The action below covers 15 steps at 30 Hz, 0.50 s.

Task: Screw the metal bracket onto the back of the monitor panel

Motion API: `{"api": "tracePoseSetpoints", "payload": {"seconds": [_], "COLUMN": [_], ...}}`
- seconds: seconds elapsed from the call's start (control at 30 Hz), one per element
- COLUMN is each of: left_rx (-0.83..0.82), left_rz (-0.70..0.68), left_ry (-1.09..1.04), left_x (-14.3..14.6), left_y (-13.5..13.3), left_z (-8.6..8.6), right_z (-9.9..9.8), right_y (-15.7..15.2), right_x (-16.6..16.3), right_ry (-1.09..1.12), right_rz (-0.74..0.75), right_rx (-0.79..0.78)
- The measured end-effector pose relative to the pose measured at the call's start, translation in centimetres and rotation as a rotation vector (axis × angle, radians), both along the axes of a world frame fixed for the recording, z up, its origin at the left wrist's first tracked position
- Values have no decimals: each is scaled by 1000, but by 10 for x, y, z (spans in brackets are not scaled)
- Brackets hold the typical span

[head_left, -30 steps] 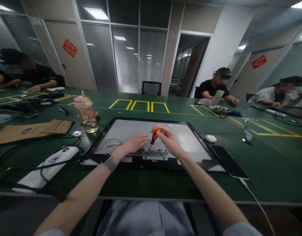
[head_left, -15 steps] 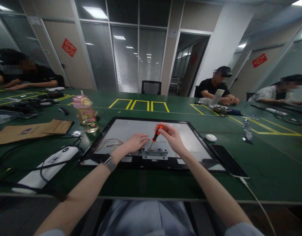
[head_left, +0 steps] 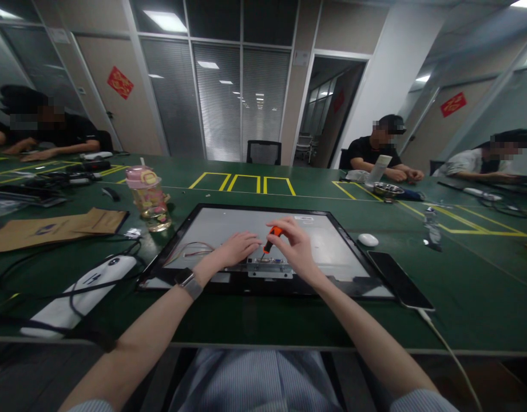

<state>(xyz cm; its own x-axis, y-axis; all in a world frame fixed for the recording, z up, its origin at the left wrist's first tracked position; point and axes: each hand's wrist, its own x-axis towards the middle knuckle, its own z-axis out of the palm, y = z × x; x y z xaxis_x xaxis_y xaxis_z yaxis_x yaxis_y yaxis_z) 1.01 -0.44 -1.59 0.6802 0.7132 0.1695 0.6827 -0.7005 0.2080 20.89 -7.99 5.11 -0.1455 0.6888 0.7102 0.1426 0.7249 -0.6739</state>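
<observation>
Head view is showing the person's right hand at the middle of the frame, where it is pinching the orange-and-black handle of a screwdriver between thumb and fingers. The screwdriver is leaning, its handle tilting up to the right and its thin shaft running down to the left, to a metal bracket just below the middle of the frame. Whether the tip is sitting in a screw is too small to tell. The bracket is standing along the lower edge of a black-framed grey panel, which is lying flat across the centre of the green table.

Left of the bracket, the left hand is stretching palm down over the panel, its fingers lying close together beside the screwdriver's shaft; I cannot tell whether they are gripping anything. Thin wires are lying on the panel at the left. Right of the panel, a dark-screened phone is resting just beside the frame, and a pink-lidded bottle is standing towards the upper left.
</observation>
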Motion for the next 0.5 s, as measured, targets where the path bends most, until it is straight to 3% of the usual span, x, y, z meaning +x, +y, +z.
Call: {"api": "tracePoseSetpoints", "payload": {"seconds": [0.17, 0.23, 0.37, 0.43, 0.5], "left_rx": [22, 19, -4, -9, -12], "left_rz": [-20, -20, 0, -1, -13], "left_ry": [-10, -17, -15, -12, -17], "left_x": [0, 0, -1, -1, -1], "left_y": [0, 0, -3, -4, -5], "left_z": [1, 0, 1, 3, 5], "right_z": [3, 1, -4, -3, -2], "right_y": [-4, -1, 3, 2, 2], "right_x": [-2, -2, 0, 1, 2], "right_ry": [-13, 6, 6, -19, -18], "right_rz": [221, 192, -51, -28, 100], "right_rx": [-71, -85, 8, 13, -40]}}
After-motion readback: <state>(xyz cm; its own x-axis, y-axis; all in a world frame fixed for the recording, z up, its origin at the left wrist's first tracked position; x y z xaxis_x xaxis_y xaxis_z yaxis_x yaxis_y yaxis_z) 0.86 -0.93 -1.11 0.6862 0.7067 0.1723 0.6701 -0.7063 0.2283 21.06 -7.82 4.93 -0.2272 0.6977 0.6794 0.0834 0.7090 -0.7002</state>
